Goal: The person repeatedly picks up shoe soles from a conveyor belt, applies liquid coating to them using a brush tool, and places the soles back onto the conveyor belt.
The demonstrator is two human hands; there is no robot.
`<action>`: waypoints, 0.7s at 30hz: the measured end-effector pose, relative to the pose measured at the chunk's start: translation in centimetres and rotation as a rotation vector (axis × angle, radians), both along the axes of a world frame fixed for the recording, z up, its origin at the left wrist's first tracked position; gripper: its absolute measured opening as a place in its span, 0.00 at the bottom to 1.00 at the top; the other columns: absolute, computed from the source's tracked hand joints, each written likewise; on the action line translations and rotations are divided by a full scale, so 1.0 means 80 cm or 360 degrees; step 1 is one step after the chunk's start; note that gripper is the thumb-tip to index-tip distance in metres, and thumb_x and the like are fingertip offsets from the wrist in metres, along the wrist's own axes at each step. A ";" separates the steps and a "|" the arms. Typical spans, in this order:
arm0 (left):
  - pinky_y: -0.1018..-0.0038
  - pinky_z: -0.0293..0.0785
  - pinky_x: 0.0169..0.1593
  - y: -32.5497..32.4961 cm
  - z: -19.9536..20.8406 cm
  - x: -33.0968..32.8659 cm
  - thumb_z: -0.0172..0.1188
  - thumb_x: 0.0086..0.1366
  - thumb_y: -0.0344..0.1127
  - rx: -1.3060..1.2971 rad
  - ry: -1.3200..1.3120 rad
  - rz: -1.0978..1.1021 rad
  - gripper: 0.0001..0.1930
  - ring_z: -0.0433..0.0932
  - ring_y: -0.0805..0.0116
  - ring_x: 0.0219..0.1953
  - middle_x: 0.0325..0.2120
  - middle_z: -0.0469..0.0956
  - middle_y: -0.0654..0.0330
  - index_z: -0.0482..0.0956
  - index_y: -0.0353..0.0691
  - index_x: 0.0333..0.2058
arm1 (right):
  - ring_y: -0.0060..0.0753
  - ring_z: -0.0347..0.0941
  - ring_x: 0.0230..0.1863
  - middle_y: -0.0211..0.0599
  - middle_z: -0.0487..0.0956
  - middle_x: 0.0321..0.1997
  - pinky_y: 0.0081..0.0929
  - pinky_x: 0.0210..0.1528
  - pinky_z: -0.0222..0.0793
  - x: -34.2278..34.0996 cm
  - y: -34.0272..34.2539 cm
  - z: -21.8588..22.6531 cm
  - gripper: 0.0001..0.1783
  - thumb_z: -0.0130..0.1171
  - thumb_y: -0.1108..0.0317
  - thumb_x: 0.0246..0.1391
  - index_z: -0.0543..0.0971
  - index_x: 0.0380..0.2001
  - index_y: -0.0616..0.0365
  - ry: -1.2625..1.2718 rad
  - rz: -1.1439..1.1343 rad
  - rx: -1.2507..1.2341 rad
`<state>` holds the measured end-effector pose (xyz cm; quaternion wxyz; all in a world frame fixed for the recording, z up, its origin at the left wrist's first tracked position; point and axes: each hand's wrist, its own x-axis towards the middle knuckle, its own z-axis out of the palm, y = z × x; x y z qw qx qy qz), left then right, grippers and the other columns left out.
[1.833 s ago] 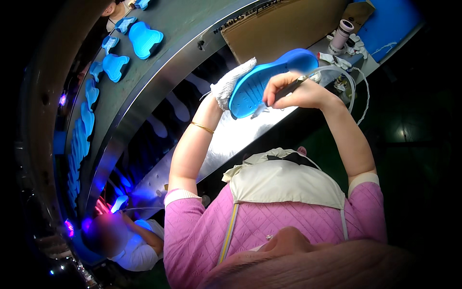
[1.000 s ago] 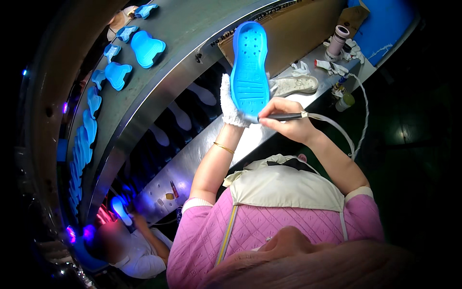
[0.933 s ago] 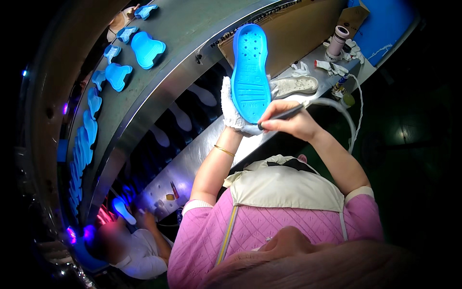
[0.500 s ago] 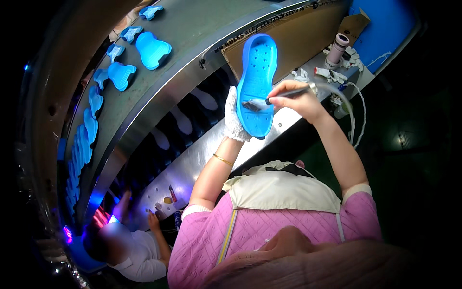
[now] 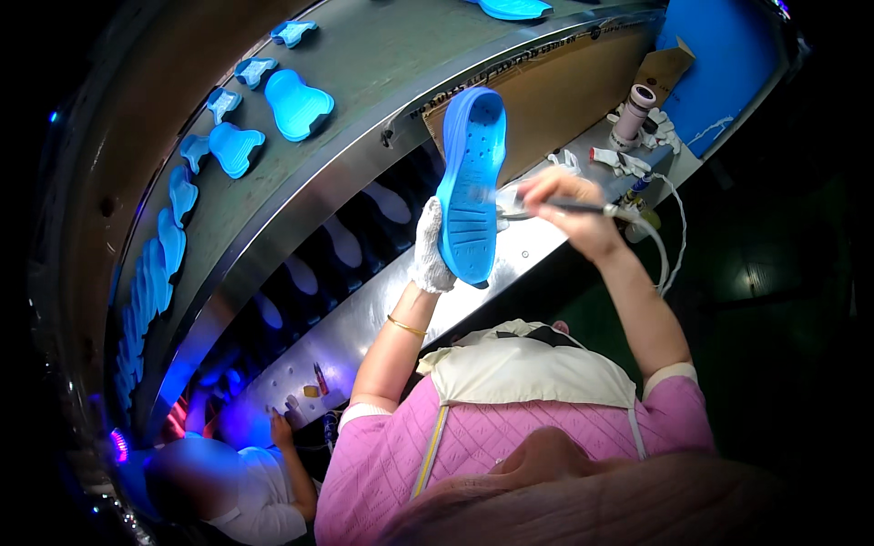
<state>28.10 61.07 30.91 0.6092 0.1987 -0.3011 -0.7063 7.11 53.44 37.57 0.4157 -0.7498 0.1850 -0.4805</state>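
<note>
My left hand [image 5: 431,250], in a white glove, holds a blue shoe sole [image 5: 472,182] upright by its lower edge, tread side facing me. My right hand [image 5: 563,205], bare, grips a thin dark brush [image 5: 555,207] with its tip touching the sole's right edge near the middle. A white hose runs from the brush handle down toward the bench. Both forearms rise from my pink sleeves and cream apron.
A curved grey conveyor [image 5: 382,64] carries several blue soles [image 5: 296,102] at upper left. A metal bench [image 5: 510,264] holds a white glove [image 5: 619,162], a pink cylinder [image 5: 633,114] and cardboard [image 5: 555,91]. Another person [image 5: 232,473] sits at lower left.
The sole has turned from lying across my hands to standing upright, then shifted up and right. My right hand moved the brush from the sole's bottom end up to its right edge.
</note>
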 end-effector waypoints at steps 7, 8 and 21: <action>0.65 0.77 0.46 -0.028 0.043 0.007 0.42 0.62 0.67 -0.0081 -0.0068 0.0142 0.40 0.78 0.58 0.42 0.44 0.75 0.46 0.64 0.34 0.56 | 0.32 0.75 0.39 0.38 0.77 0.35 0.25 0.41 0.70 -0.013 0.000 0.030 0.07 0.62 0.82 0.40 0.79 0.24 0.59 0.0438 -0.0079 -0.0393; 0.62 0.77 0.47 -0.041 0.059 0.016 0.38 0.62 0.68 -0.0015 0.0099 0.0108 0.41 0.78 0.55 0.42 0.44 0.75 0.45 0.63 0.33 0.56 | 0.32 0.75 0.39 0.39 0.77 0.36 0.24 0.41 0.70 -0.017 0.004 0.030 0.07 0.61 0.82 0.41 0.78 0.25 0.60 0.0447 -0.0150 -0.0508; 0.63 0.65 0.57 -0.138 0.137 0.098 0.58 0.56 0.33 -0.0854 -0.1952 0.1677 0.26 0.71 0.55 0.52 0.49 0.73 0.51 0.68 0.35 0.55 | 0.15 0.70 0.35 0.37 0.74 0.41 0.11 0.37 0.65 -0.020 0.032 -0.003 0.08 0.58 0.83 0.49 0.74 0.33 0.62 0.0105 -0.0171 0.0165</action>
